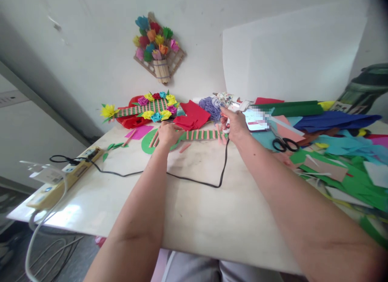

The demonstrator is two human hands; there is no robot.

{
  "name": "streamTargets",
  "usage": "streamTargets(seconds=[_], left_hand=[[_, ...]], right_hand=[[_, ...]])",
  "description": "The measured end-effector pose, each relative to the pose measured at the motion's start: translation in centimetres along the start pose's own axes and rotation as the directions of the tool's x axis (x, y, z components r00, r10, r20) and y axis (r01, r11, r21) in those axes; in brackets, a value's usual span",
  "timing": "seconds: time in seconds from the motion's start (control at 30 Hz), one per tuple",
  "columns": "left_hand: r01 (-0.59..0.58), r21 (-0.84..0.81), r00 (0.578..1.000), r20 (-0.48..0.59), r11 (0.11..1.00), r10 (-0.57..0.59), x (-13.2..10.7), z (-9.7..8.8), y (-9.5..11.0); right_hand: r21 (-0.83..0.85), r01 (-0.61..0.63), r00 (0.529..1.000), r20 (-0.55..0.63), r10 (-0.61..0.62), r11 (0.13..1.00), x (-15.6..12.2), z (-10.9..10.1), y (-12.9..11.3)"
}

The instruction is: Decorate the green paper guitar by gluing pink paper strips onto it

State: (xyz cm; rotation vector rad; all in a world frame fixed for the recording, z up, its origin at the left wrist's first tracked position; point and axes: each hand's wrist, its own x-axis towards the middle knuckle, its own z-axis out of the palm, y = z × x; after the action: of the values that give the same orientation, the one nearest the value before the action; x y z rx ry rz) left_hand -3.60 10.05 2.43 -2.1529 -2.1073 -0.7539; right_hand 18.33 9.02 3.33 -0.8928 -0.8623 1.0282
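A green guitar-shaped cutout [146, 146] lies on the table with pink strips [197, 135] set crosswise along its neck and a few on its body. Over the body rests my left hand [170, 133], its fingers spread and touching the cutout; whatever lies beneath the palm is hidden. My right hand [235, 124] is closed around a white hot glue gun [244, 106] above the end of the neck, and a black cord [224, 165] trails from its handle. One loose pink strip [184, 148] lies just in front of the cutout.
Behind stands a finished flower-trimmed paper guitar [142, 108] beside red paper [192, 115] and purple yarn [209, 107]. Right are a phone [257, 119], black-handled scissors [285, 144], piled coloured paper [348, 173] and a bottle [360, 88]. A power strip [66, 177] edges the left side.
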Motion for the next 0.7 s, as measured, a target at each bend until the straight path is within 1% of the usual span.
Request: streamTargets(seconds=[0.13, 0.23, 0.47, 0.7], left_hand=[[-0.088, 0.011, 0.996, 0.022, 0.996, 0.088, -0.7, 0.3, 0.7], [-0.120, 0.036, 0.992, 0.029, 0.992, 0.119, -0.9, 0.7, 0.9], [-0.116, 0.077, 0.993, 0.028, 0.990, 0.114, -1.1, 1.3, 0.9], [-0.186, 0.078, 0.983, 0.024, 0.980, 0.184, -1.0, 1.7, 0.6]], right_hand=[[0.000, -0.004, 1.000, -0.010, 0.004, 1.000, 0.1, -0.1, 0.1], [-0.003, -0.001, 1.000, -0.004, 0.001, 1.000, 0.0, 0.0, 0.1], [0.003, 0.001, 1.000, 0.010, -0.001, 1.000, 0.1, -0.1, 0.4], [-0.006, -0.003, 1.000, 0.011, 0.003, 1.000, 0.1, -0.2, 0.6]])
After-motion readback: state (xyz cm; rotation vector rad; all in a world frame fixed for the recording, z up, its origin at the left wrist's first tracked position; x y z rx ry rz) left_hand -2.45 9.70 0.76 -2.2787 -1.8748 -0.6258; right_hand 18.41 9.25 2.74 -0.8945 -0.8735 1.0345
